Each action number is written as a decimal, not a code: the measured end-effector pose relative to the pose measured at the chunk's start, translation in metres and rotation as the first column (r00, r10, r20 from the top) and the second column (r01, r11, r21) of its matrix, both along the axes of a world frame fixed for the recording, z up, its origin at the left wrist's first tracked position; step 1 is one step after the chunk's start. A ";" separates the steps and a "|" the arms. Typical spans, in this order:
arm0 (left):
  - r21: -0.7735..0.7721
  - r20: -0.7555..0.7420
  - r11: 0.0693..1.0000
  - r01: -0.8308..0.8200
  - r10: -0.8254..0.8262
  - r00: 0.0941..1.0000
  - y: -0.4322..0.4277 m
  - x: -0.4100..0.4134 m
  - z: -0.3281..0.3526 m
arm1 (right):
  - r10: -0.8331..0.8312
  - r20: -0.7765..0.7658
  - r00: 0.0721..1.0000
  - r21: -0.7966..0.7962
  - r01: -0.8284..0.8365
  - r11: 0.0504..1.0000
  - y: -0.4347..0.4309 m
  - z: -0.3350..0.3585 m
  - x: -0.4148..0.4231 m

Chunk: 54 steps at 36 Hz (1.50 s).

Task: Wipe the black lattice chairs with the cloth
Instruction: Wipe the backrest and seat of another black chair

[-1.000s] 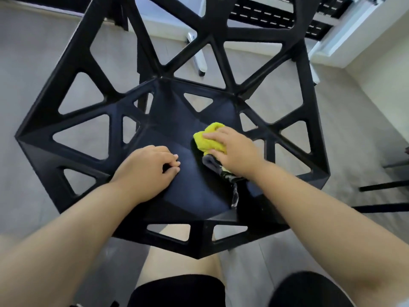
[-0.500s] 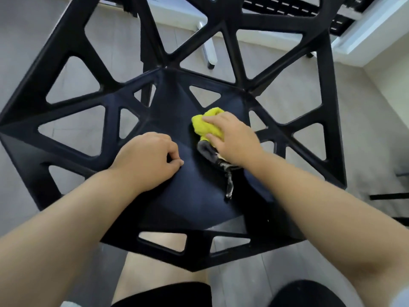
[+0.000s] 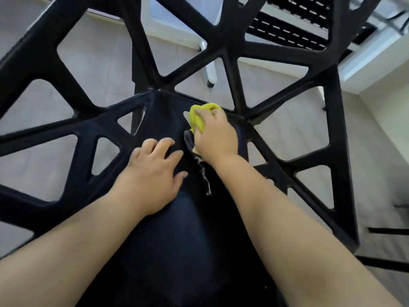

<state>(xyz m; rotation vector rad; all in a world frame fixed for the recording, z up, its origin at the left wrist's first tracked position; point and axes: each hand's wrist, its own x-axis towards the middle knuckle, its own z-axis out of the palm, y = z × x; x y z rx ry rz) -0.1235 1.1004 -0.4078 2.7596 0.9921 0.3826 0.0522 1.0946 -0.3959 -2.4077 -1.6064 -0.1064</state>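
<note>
- The fingers (image 3: 215, 115) of the right hand (image 3: 213, 138) are curled down over a bunched yellow cloth (image 3: 198, 118). They grip it and press it onto the chair (image 3: 234, 69), just right of the frame's centre.
- A dark, frayed strip (image 3: 204, 173) of the cloth trails out from under the heel of that hand toward the lower frame and lies on the seat (image 3: 177, 229).
- The fingers (image 3: 164, 145) of the left hand (image 3: 152, 173) are spread and nearly straight, holding nothing. The hand rests palm-down on the seat, close beside the right hand on its left.
- The seat is the solid dark panel in the centre and lower centre. The cloth sits at its far end, where the back's struts meet it.
- Both forearms come in from the bottom corners of the frame.
- The chair's black struts, with triangular openings, fan across the upper frame and down both sides.
- Through the openings shows a grey floor (image 3: 77, 58), with a white leg (image 3: 211, 69) at upper centre.
- A black slotted panel (image 3: 287, 27) lies at the upper right.
</note>
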 end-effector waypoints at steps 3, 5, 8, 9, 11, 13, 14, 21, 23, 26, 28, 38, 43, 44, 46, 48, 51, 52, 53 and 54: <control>-0.030 -0.064 1.000 0.004 -0.006 0.998 0.003 0.001 0.000 | 0.041 0.029 0.999 -0.035 -0.040 0.999 -0.001 0.007 0.019; -0.077 -0.070 0.997 0.006 -0.011 0.997 0.003 0.001 0.001 | -0.024 0.089 0.996 -0.085 0.032 0.996 -0.006 0.016 0.039; -0.113 -0.066 0.994 0.005 -0.012 0.998 0.004 0.001 0.001 | -0.170 0.139 0.976 -0.075 0.181 0.981 -0.025 0.025 0.067; -0.117 -0.062 0.993 0.004 -0.012 0.998 0.004 0.000 0.000 | -0.185 0.181 0.966 -0.068 0.200 0.977 -0.032 0.025 0.070; -0.124 -0.057 0.992 0.008 -0.016 0.998 0.004 0.000 0.001 | -0.214 0.209 0.954 -0.072 0.233 0.970 -0.045 0.025 0.068; -0.136 -0.052 0.991 0.016 -0.023 0.998 0.003 0.000 0.003 | -0.237 0.174 0.956 -0.110 0.258 0.960 -0.059 0.026 0.057; -0.145 -0.051 0.989 0.020 -0.027 0.998 0.003 0.000 0.004 | -0.208 0.167 0.964 -0.133 0.231 0.964 -0.068 0.026 0.050; -0.139 -0.070 0.990 0.034 -0.044 0.997 0.003 0.002 0.004 | -0.132 0.296 0.946 -0.138 0.179 0.974 -0.128 0.045 0.055; -0.130 -0.059 0.991 0.042 -0.050 0.997 0.003 0.002 0.003 | -0.255 0.343 0.904 -0.125 0.312 0.942 -0.123 0.048 0.058; -0.121 -0.021 0.991 0.058 -0.061 0.998 0.004 0.001 -0.001 | -0.355 0.288 0.889 -0.092 0.395 0.914 -0.112 0.039 0.039; -0.075 0.040 0.993 0.089 -0.086 0.995 0.005 0.000 -0.004 | -0.312 0.191 0.931 -0.082 0.332 0.940 -0.111 0.032 0.013; 0.032 0.160 0.965 0.261 -0.263 0.952 0.005 -0.003 -0.006 | -0.285 0.332 0.899 -0.045 0.317 0.947 -0.149 0.054 0.033; 0.055 0.192 0.947 0.315 -0.320 0.928 0.007 -0.003 -0.011 | -0.305 0.016 0.952 -0.029 0.306 0.952 -0.125 0.029 -0.022; 0.057 0.189 0.948 0.314 -0.319 0.929 0.007 -0.003 -0.011 | -0.256 -0.037 0.966 -0.041 0.255 0.966 -0.125 0.026 -0.032; 0.033 0.180 0.957 0.288 -0.289 0.940 0.006 -0.002 -0.010 | -0.136 -0.093 0.986 -0.088 0.128 0.988 -0.132 0.029 -0.034; -0.017 0.166 0.966 0.256 -0.250 0.954 0.004 -0.003 -0.007 | -0.105 -0.022 0.994 -0.164 0.100 0.981 -0.144 0.036 -0.012; -0.034 0.157 0.972 0.234 -0.226 0.961 0.001 -0.001 -0.006 | -0.266 0.246 0.932 -0.137 0.305 0.942 -0.161 0.049 0.029; -0.028 0.150 0.975 0.220 -0.213 0.965 0.000 0.000 -0.007 | -0.302 0.322 0.898 -0.097 0.348 0.933 -0.165 0.051 0.035; -0.020 0.145 0.979 0.202 -0.197 0.970 0.000 0.002 -0.007 | -0.335 0.356 0.872 -0.055 0.377 0.924 -0.167 0.052 0.033; -0.010 0.141 0.983 0.184 -0.181 0.973 0.000 0.003 -0.007 | -0.373 0.361 0.855 -0.013 0.404 0.915 -0.165 0.050 0.028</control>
